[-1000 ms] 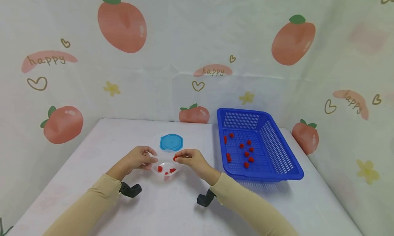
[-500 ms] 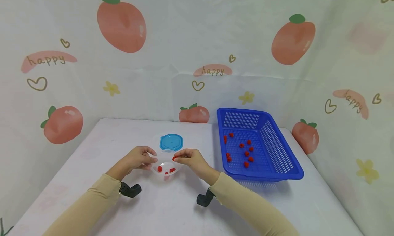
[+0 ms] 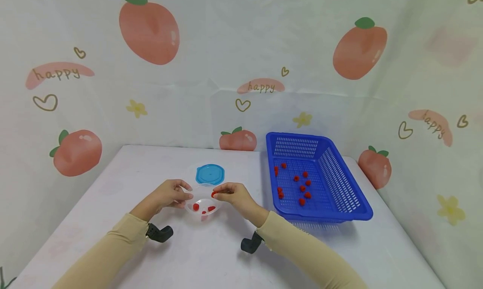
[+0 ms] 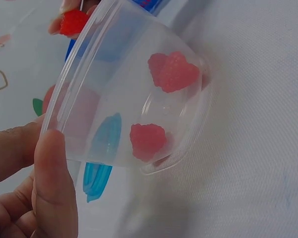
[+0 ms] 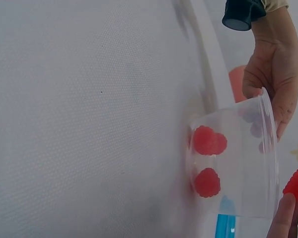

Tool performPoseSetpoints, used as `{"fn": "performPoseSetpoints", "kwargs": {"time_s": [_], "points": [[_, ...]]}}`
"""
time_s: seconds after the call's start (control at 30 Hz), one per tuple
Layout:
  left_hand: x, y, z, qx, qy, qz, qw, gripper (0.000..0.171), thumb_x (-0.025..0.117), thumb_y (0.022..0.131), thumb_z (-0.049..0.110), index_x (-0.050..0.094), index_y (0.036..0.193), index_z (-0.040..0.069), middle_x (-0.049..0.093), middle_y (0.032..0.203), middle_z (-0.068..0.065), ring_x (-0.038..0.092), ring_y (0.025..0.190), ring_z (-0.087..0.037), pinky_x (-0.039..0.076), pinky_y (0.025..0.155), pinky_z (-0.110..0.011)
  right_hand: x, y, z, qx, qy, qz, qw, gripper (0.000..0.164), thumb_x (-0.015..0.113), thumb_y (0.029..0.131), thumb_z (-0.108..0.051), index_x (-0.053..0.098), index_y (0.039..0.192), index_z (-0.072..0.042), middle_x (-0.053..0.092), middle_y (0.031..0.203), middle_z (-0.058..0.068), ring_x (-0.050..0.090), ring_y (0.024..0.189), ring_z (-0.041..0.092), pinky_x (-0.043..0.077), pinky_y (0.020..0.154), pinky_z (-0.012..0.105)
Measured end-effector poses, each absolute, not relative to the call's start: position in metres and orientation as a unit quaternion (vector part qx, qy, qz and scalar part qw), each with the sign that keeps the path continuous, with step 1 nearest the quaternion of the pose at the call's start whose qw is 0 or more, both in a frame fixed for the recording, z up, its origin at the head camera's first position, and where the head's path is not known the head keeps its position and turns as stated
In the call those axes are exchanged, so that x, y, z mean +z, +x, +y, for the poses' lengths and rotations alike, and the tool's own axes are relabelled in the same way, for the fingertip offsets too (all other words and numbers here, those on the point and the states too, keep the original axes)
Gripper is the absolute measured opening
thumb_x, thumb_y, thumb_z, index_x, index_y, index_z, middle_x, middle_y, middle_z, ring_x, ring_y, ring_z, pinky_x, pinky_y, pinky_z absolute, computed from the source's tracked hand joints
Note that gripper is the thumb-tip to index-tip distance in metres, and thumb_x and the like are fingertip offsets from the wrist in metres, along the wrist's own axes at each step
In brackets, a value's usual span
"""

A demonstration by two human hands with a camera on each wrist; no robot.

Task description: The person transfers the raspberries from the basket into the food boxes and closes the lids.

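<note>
My left hand (image 3: 171, 193) grips the rim of a clear plastic tub (image 4: 114, 94), thumb outside and fingers on the far side of the wall. Several red raspberries (image 4: 175, 72) lie on the bottom of the tub, seen through its side in both wrist views. My right hand (image 3: 235, 197) pinches one raspberry (image 5: 297, 183) between thumb and fingertips at the tub's right rim, just above the opening. Behind the tub a blue lid (image 3: 210, 174) lies flat on the table.
A blue perforated basket (image 3: 339, 188) stands on the right of the white table (image 3: 203, 255), with several raspberries (image 3: 302, 189) scattered on its floor. A white cloth (image 3: 211, 42) printed with fruit hangs behind the table. A black wrist-camera mount (image 3: 160, 233) sits below the left hand.
Over the last second, the right hand and its raspberry have shifted very slightly left over the tub's rim. The left hand and the tub stay in place.
</note>
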State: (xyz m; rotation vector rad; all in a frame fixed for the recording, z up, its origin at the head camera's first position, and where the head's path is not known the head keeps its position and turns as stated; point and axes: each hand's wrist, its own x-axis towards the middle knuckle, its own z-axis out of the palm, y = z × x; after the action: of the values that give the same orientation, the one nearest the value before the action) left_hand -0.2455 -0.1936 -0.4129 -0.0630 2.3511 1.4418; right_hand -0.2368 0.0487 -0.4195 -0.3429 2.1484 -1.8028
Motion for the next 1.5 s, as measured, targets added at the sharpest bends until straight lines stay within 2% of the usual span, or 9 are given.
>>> {"fn": "performPoseSetpoints", "kwargs": {"time_s": [0.37, 0.77, 1.03, 1.5], "points": [[-0.414, -0.246, -0.194, 0.517, -0.021, 0.834, 0.190, 0.039, 0.071, 0.088, 0.014, 0.053, 0.119, -0.003, 0.055, 0.074, -0.004, 0.059, 0.064, -0.014, 0.056, 0.062, -0.023, -0.419, -0.236, 0.048, -0.630, -0.113, 0.752, 0.157, 0.026, 0.068, 0.090, -0.009, 0.067, 0.114, 0.001, 0.071, 0.106, 0.012, 0.063, 0.089, 0.011, 0.054, 0.090, 0.030], [-0.414, -0.246, -0.194, 0.517, -0.021, 0.834, 0.190, 0.041, 0.072, 0.087, 0.015, 0.054, 0.119, -0.003, 0.054, 0.074, -0.005, 0.059, 0.065, -0.015, 0.056, 0.063, -0.024, -0.419, -0.236, 0.048, -0.631, -0.109, 0.752, 0.157, 0.030, 0.070, 0.088, -0.009, 0.065, 0.116, 0.003, 0.071, 0.105, 0.011, 0.065, 0.091, 0.012, 0.053, 0.093, 0.035], [-0.414, -0.246, -0.195, 0.524, -0.017, 0.830, 0.190, 0.039, 0.071, 0.088, 0.013, 0.053, 0.119, -0.004, 0.054, 0.073, -0.003, 0.059, 0.062, -0.013, 0.056, 0.062, -0.023, -0.418, -0.237, 0.047, -0.633, -0.103, 0.750, 0.163, 0.031, 0.068, 0.090, -0.011, 0.064, 0.117, 0.004, 0.065, 0.117, 0.021, 0.064, 0.092, 0.011, 0.053, 0.094, 0.031], [-0.413, -0.245, -0.194, 0.518, -0.020, 0.834, 0.191, 0.039, 0.070, 0.088, 0.014, 0.053, 0.119, -0.003, 0.054, 0.074, -0.005, 0.059, 0.061, -0.015, 0.056, 0.062, -0.023, -0.409, -0.234, 0.048, -0.621, -0.099, 0.758, 0.171, 0.026, 0.067, 0.090, -0.009, 0.066, 0.113, 0.002, 0.065, 0.117, 0.022, 0.063, 0.091, 0.012, 0.053, 0.094, 0.033]]}}
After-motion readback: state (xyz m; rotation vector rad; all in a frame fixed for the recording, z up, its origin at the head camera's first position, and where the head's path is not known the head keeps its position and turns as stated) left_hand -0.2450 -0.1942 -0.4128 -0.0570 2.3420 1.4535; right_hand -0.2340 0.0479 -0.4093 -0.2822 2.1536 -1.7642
